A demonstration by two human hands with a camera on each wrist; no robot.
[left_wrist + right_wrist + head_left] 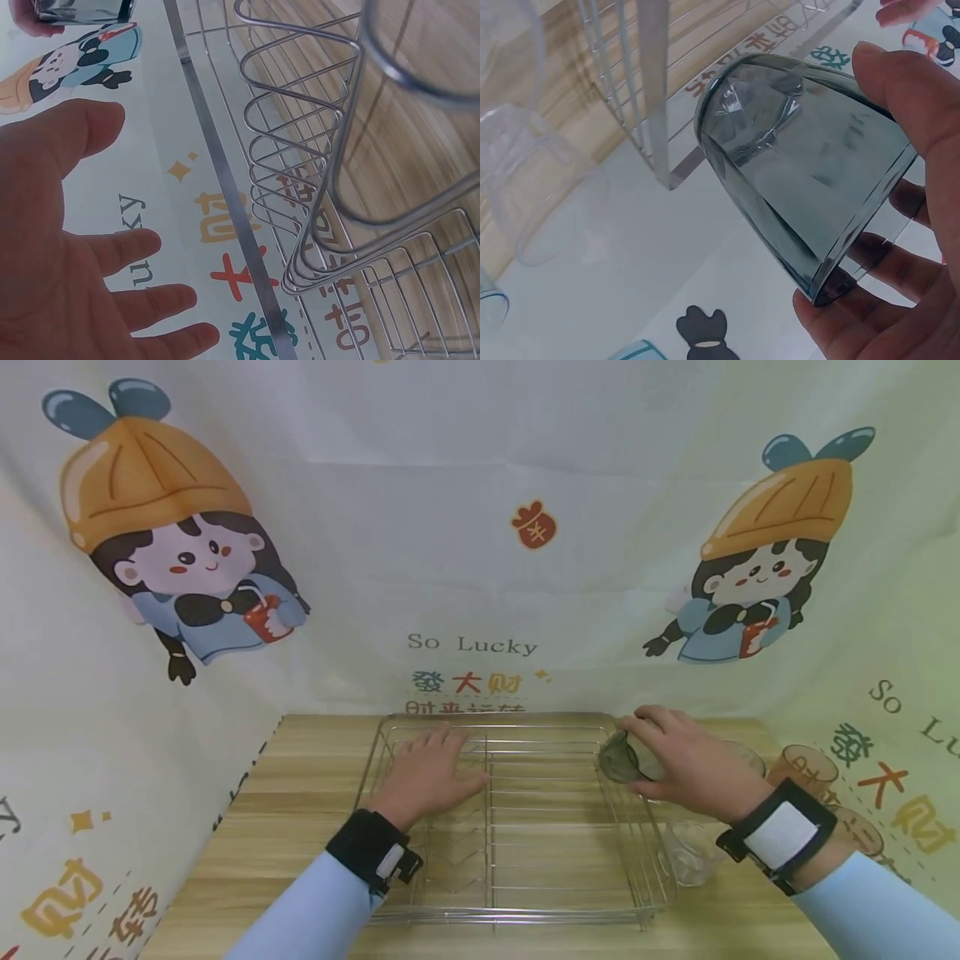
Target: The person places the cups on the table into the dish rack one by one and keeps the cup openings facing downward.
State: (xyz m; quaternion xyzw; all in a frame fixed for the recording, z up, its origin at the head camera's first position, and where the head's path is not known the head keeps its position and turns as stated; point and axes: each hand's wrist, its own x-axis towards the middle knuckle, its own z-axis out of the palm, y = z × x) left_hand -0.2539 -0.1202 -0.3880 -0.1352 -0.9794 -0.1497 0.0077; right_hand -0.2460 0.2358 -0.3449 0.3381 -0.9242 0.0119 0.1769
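Right hand (693, 768) grips the grey-tinted glass (802, 165) between thumb and fingers, just beyond the palm, and I judge it light, rigid, slick and breakable, best held round its sidewall, while the left hand (426, 778) spreads loose, holding nothing.

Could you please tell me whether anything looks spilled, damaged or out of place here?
Nothing stands out. The wire rack stands on the table with no visible spill or break. The grey-tinted glass is tilted, but the right hand holds it. Fine cracks would be hard to see.
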